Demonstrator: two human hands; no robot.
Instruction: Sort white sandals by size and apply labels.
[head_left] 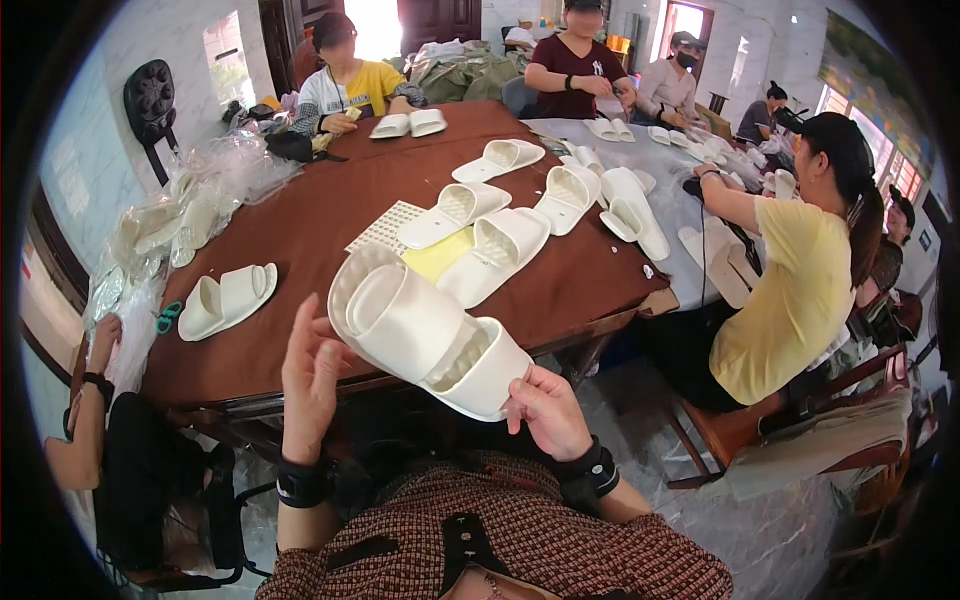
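Cream slippers (415, 322), apparently two overlapped, are held in the air in front of the body, over the near edge of the brown-covered worktop (330, 205), between the two hands. By the right hand (550, 408) the lower right end is pinched, with the thumb laid over the rim. The left hand (312, 375) is held wide, its fingers spread and raised just beside the upper left end; whether the slippers are touched by it cannot be told. Behind them, part of the worktop is hidden from view, and the nearest loose slipper (500, 250) is set just beyond, angled across a yellow sheet (440, 255), which is partly covered by it. Next to that sheet, a dotted sheet (383, 228) is partly overlapped by another slipper (455, 212). Farther slippers (568, 195) are laid out to the right, and a white pair (408, 124) is placed at the far edge. On the left, a separate pair (228, 298) is set well apart from the hands, near teal-handled scissors (170, 317), and the left side is crowded by clear plastic bags (185, 215). At the right, a seat is taken by a co-worker in a yellow shirt (790, 300), beside a pale-covered table (692, 282).
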